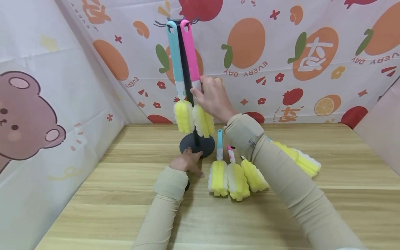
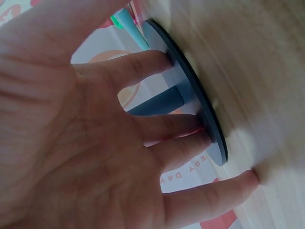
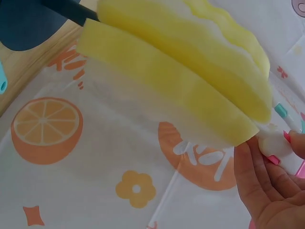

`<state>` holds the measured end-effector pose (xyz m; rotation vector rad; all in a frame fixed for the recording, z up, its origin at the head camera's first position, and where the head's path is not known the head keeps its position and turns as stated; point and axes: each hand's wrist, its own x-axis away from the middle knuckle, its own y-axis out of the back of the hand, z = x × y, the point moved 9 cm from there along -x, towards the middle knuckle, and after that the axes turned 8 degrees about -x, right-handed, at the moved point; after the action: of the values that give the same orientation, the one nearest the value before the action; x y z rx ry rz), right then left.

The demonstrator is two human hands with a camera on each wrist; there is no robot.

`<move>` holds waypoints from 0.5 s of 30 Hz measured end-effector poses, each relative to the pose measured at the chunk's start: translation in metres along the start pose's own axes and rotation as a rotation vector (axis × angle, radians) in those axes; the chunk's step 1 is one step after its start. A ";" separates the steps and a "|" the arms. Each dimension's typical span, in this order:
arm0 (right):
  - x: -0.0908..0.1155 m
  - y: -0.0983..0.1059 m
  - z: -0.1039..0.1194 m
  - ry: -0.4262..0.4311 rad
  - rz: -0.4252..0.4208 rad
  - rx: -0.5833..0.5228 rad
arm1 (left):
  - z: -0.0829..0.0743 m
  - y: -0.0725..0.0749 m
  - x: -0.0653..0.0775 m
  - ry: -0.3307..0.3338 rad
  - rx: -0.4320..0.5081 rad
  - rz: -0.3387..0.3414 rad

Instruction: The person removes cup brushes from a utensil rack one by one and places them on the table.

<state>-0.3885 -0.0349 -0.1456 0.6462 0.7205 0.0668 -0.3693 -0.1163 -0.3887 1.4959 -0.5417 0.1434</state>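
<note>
A black stand with hooks (image 1: 178, 22) on top rises from a round base (image 1: 184, 147). Fingertips of my left hand (image 1: 185, 162) press on the base's edge, fingers spread and fairly straight, one fingertip down on the wood in the left wrist view. My right hand (image 1: 215, 97) pinches the white lower handle of a pink-handled sponge brush (image 1: 190, 52), its ring end up at the hooks. In the right wrist view its yellow-and-white sponge head (image 3: 176, 81) hangs beyond the fingers. Beside it a blue-handled sponge brush (image 1: 175, 52) hangs head down from the stand.
On the wooden table (image 1: 103, 205), right of the base, lie a small blue-handled brush (image 1: 218, 177), a pink-handled one (image 1: 238, 182) and another sponge brush (image 1: 253, 176). More yellow-and-white sponge (image 1: 300, 159) lies beyond my right forearm. A fruit-print cloth (image 1: 212, 59) stands behind.
</note>
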 end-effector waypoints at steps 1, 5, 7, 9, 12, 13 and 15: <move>0.000 0.000 0.000 0.000 0.000 -0.005 | 0.000 0.000 0.000 0.000 -0.002 -0.001; 0.001 0.002 0.000 -0.012 0.006 -0.028 | 0.001 -0.001 -0.001 0.001 0.001 0.001; 0.001 0.004 0.001 -0.009 0.002 -0.036 | 0.000 0.000 0.000 -0.002 0.007 0.002; 0.001 0.006 0.001 -0.005 -0.012 -0.039 | -0.001 -0.001 0.000 -0.003 0.013 0.008; 0.001 0.009 0.001 -0.009 -0.027 -0.043 | -0.002 -0.001 0.000 -0.006 0.019 0.010; 0.001 0.010 0.000 -0.014 -0.027 -0.048 | -0.002 -0.001 0.000 -0.006 0.020 0.009; 0.001 0.011 0.000 -0.020 -0.024 -0.061 | -0.001 -0.001 0.000 -0.004 0.020 0.009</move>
<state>-0.3857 -0.0258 -0.1403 0.5789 0.7044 0.0604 -0.3687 -0.1153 -0.3900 1.5139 -0.5513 0.1533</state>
